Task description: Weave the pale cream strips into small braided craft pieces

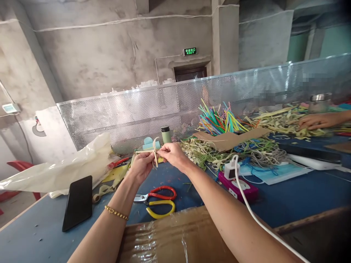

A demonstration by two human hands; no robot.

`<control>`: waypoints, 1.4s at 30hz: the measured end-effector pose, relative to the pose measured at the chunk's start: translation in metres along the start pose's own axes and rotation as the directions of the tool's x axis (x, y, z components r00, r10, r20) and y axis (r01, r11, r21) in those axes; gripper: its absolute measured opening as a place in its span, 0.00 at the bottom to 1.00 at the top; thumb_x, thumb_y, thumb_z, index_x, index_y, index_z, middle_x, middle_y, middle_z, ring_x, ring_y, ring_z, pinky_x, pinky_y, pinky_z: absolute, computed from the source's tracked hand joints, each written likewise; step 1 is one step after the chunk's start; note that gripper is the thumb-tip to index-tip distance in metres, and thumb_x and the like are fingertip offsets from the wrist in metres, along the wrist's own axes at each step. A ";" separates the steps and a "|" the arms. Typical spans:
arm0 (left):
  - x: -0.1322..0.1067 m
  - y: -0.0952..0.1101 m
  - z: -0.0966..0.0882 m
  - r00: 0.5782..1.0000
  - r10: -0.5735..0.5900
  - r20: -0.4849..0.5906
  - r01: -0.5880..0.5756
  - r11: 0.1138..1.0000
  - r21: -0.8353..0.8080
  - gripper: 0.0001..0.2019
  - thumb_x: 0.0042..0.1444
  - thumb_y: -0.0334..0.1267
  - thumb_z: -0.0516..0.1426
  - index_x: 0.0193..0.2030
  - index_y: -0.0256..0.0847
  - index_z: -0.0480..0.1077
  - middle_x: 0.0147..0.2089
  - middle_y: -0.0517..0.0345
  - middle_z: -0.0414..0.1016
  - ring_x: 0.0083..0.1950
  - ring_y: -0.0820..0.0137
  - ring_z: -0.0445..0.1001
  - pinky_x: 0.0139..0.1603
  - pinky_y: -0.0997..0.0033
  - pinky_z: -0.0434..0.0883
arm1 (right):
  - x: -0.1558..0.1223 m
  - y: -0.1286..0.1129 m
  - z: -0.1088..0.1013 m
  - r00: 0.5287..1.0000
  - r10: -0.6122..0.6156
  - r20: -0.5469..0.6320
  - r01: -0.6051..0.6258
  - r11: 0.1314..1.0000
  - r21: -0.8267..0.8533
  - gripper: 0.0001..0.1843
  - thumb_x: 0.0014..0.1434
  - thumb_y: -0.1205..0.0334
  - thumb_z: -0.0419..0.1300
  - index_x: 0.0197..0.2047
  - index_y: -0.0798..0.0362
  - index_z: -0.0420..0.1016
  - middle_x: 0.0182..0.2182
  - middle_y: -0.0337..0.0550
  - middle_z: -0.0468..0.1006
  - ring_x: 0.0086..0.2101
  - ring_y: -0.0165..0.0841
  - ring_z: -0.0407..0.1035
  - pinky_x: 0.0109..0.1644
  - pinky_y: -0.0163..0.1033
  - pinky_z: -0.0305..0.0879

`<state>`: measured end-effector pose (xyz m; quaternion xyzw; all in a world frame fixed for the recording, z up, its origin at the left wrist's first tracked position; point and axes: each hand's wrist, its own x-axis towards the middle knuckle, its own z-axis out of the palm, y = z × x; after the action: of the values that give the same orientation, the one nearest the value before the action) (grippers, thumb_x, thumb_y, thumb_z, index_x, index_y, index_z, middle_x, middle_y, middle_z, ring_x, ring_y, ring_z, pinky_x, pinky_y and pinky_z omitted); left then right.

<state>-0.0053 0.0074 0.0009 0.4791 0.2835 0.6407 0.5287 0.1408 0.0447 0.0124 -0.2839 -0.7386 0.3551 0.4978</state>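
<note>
My left hand (pixel 142 164) and my right hand (pixel 172 153) are raised above the blue table (pixel 41 233), fingertips almost meeting. Between them they pinch a small bow of pale cream ribbon strips (pixel 154 150), its loops and tails sticking out up and down. Both hands are closed on it. A gold bracelet (pixel 116 212) circles my left wrist. Below the hands, red-and-yellow-handled scissors (pixel 157 201) lie on the table.
A black phone (pixel 77 202) and a crumpled plastic bag (pixel 65 168) lie left. A power strip (pixel 238 185) with a white charger and cable sits right. Heaps of ribbon scraps (pixel 219 149), coloured strips (pixel 219 120), a cardboard box (pixel 170 237), a perforated metal screen (pixel 137 117). Another person's hand (pixel 315 120) works far right.
</note>
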 end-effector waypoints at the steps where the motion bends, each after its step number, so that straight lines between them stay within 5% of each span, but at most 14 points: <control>1: 0.000 0.000 0.001 1.000 -0.001 -0.006 0.001 1.000 -0.016 0.06 0.45 0.27 0.67 0.31 0.27 0.77 0.26 0.52 0.75 0.26 0.75 0.72 0.32 0.76 0.72 | 0.000 0.000 0.000 1.000 0.001 -0.005 -0.001 1.000 -0.006 0.08 0.55 0.63 0.62 0.26 0.56 0.72 0.15 0.36 0.70 0.19 0.27 0.64 0.23 0.31 0.55; 12: 0.000 0.001 0.003 0.996 -0.067 0.055 0.075 0.986 -0.150 0.03 0.47 0.20 0.61 0.28 0.27 0.73 0.25 0.58 0.67 0.23 0.81 0.63 0.25 0.80 0.65 | 0.000 -0.003 -0.004 1.000 -0.006 -0.014 0.005 0.998 -0.066 0.08 0.54 0.65 0.62 0.25 0.56 0.71 0.16 0.36 0.69 0.19 0.27 0.65 0.22 0.31 0.55; 21: -0.001 0.003 0.007 0.995 -0.079 0.058 0.088 0.979 -0.184 0.03 0.48 0.21 0.60 0.27 0.28 0.72 0.24 0.59 0.66 0.22 0.81 0.62 0.25 0.80 0.65 | 0.003 0.003 -0.007 0.990 -0.137 -0.022 0.130 0.970 -0.204 0.08 0.54 0.64 0.61 0.24 0.57 0.72 0.17 0.38 0.71 0.21 0.28 0.64 0.24 0.33 0.55; 29: -0.008 0.006 0.015 0.998 0.052 0.042 -0.052 0.999 -0.002 0.05 0.47 0.28 0.65 0.31 0.27 0.75 0.26 0.55 0.71 0.25 0.78 0.66 0.26 0.79 0.65 | 0.006 0.004 -0.005 0.990 -0.137 0.013 0.136 0.989 0.055 0.05 0.56 0.64 0.60 0.31 0.57 0.72 0.26 0.41 0.76 0.26 0.28 0.70 0.30 0.33 0.66; 42: -0.010 0.004 0.022 0.971 0.226 0.076 -0.239 0.933 0.268 0.13 0.43 0.39 0.69 0.33 0.33 0.75 0.28 0.54 0.77 0.27 0.72 0.73 0.29 0.74 0.66 | 0.009 0.007 -0.006 0.987 -0.163 -0.001 0.162 0.980 0.118 0.11 0.56 0.56 0.62 0.30 0.56 0.72 0.23 0.41 0.75 0.26 0.30 0.71 0.31 0.35 0.67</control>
<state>0.0128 -0.0067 0.0100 0.5921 0.2994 0.6424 0.3836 0.1440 0.0575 0.0128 -0.1914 -0.7392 0.3573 0.5379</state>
